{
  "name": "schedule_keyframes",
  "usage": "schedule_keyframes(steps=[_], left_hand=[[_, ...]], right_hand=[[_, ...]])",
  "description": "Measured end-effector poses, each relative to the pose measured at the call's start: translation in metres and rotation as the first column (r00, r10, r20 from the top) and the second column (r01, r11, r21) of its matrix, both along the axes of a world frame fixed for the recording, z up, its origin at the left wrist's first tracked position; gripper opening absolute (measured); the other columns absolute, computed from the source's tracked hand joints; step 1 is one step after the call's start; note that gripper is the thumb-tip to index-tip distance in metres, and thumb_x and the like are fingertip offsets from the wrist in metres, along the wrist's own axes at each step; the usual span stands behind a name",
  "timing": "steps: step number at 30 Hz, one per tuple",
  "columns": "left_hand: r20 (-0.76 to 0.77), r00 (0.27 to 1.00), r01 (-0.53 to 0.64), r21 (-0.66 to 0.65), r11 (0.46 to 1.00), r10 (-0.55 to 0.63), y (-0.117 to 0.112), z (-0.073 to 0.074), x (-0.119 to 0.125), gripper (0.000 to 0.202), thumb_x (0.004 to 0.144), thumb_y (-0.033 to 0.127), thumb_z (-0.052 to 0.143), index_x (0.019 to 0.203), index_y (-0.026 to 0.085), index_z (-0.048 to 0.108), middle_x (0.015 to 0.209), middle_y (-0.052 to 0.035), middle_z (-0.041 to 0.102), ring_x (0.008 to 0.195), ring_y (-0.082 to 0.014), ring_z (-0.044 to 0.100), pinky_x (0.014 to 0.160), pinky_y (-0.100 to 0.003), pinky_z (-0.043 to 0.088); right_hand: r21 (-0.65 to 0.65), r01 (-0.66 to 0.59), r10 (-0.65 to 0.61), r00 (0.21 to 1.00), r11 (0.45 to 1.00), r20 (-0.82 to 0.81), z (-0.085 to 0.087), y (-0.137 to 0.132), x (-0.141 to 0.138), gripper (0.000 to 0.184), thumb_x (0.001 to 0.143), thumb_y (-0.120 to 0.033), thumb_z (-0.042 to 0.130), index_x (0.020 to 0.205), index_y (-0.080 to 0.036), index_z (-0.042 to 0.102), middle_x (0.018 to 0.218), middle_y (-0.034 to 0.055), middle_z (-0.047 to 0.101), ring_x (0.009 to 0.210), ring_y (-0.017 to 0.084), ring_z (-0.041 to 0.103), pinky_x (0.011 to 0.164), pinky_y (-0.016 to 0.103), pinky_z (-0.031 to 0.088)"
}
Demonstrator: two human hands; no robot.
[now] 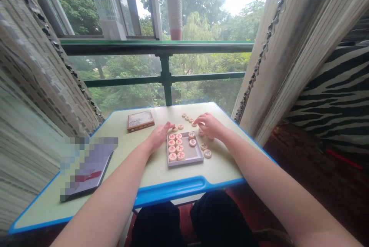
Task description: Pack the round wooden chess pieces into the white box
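Observation:
A shallow white box (186, 162) holds round wooden Chinese chess pieces. Two columns of red-marked pieces (180, 149) fill its left side, and two dark-marked pieces (192, 142) sit at its upper right. Beyond the box's left corner is my left hand (158, 137), fingers extended, fingertips at a loose piece (175, 129) on the table. My right hand (211, 124) reaches over the loose pieces right of the box. Its fingers are apart, with the fingertips at a flat-lying piece (194, 124). Some pieces lie partly hidden beneath that hand.
More loose pieces (207, 153) lie right of the box and several (186, 118) lie behind it. A box lid (141, 120) with a picture rests at the back left. A tablet-like device (95, 174) is on the left of the blue-edged table (161, 174). Curtains (268, 62) flank the window.

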State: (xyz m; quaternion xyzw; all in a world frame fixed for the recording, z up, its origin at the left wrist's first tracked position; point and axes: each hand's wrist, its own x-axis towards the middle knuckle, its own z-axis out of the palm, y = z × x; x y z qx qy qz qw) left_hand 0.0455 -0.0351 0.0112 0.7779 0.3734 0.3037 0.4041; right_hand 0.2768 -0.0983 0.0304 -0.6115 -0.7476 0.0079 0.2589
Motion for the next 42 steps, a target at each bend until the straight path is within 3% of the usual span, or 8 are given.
schedule_keyframes(steps=[7,15,21,29,32,35,39,42], left_hand=[[-0.08,0.987,-0.128,0.169,0.977,0.143,0.014,-0.008,-0.007,0.054,0.081,0.054,0.032,0.085,0.016,0.07,0.1,-0.011,0.066,0.105,-0.0259,0.052,0.095,-0.034,0.033],[-0.254,0.945,-0.095,0.386,0.918,0.205,0.019,-0.012,-0.011,0.035,0.069,0.024,0.044,0.093,0.016,0.069,0.104,-0.0099,0.064,0.099,-0.0238,0.056,0.092,-0.031,0.038],[-0.241,0.946,-0.123,0.359,0.925,0.219,0.013,-0.008,-0.011,0.043,0.072,0.028,0.049,0.112,0.016,0.058,0.105,-0.0085,0.064,0.086,-0.021,0.06,0.081,-0.032,0.044],[-0.194,0.962,-0.115,0.343,0.932,0.191,0.012,-0.009,-0.009,0.035,0.072,0.03,0.052,0.103,0.016,0.061,0.104,-0.0084,0.063,0.08,-0.0184,0.06,0.076,-0.03,0.045],[-0.107,0.975,-0.153,0.328,0.932,0.197,0.011,-0.006,-0.008,0.034,0.071,0.03,0.053,0.102,0.016,0.06,0.104,-0.0081,0.063,0.079,-0.0181,0.06,0.073,-0.031,0.046],[0.035,0.983,-0.183,0.267,0.946,0.18,0.006,-0.002,-0.005,0.038,0.07,0.028,0.057,0.105,0.016,0.058,0.103,-0.008,0.064,0.078,-0.0171,0.06,0.07,-0.031,0.048],[0.18,0.977,-0.137,0.138,0.981,0.111,0.0,0.005,0.0,0.044,0.065,0.026,0.065,0.107,0.015,0.057,0.1,-0.0086,0.064,0.079,-0.016,0.06,0.073,-0.032,0.049],[0.217,0.975,-0.052,0.023,0.998,0.046,-0.007,0.01,0.003,0.046,0.062,0.027,0.069,0.105,0.013,0.058,0.099,-0.0098,0.064,0.079,-0.0159,0.059,0.073,-0.033,0.05]], right_hand=[[0.013,0.206,-0.206,0.979,0.979,0.0,0.007,-0.001,0.008,0.03,0.076,-0.01,0.042,0.083,-0.019,0.069,0.092,0.0039,0.067,0.092,0.017,0.053,0.083,0.026,0.039],[-0.337,0.371,-0.404,0.914,0.865,-0.03,0.01,-0.001,0.018,0.03,0.071,-0.012,0.046,0.092,-0.016,0.068,0.096,0.0063,0.068,0.085,0.016,0.061,0.068,0.02,0.043],[-0.393,0.363,-0.402,0.915,0.845,-0.02,0.01,-0.001,0.016,0.026,0.069,-0.013,0.049,0.085,-0.014,0.069,0.088,0.0074,0.069,0.079,0.017,0.062,0.063,0.02,0.043],[-0.329,0.328,-0.357,0.934,0.886,-0.03,0.012,-0.005,0.011,0.023,0.071,-0.016,0.05,0.084,-0.015,0.069,0.087,0.0063,0.069,0.078,0.016,0.061,0.064,0.021,0.042],[-0.228,0.263,-0.281,0.958,0.938,-0.053,0.012,-0.005,0.007,0.021,0.074,-0.017,0.049,0.085,-0.017,0.067,0.092,0.0054,0.068,0.082,0.015,0.059,0.07,0.021,0.042],[-0.081,0.062,-0.07,0.993,0.995,-0.096,0.008,-0.008,-0.003,0.019,0.077,-0.02,0.051,0.089,-0.017,0.065,0.087,0.0042,0.066,0.073,0.013,0.057,0.068,0.023,0.042],[0.024,-0.186,0.187,0.977,0.982,-0.102,0.001,-0.013,-0.02,0.026,0.077,-0.021,0.056,0.103,-0.02,0.06,0.085,0.0021,0.062,0.064,0.01,0.052,0.065,0.024,0.042],[0.098,-0.274,0.281,0.957,0.957,-0.07,-0.002,-0.015,-0.028,0.027,0.079,-0.024,0.057,0.105,-0.022,0.06,0.087,0.003,0.061,0.064,0.01,0.051,0.064,0.024,0.042]])
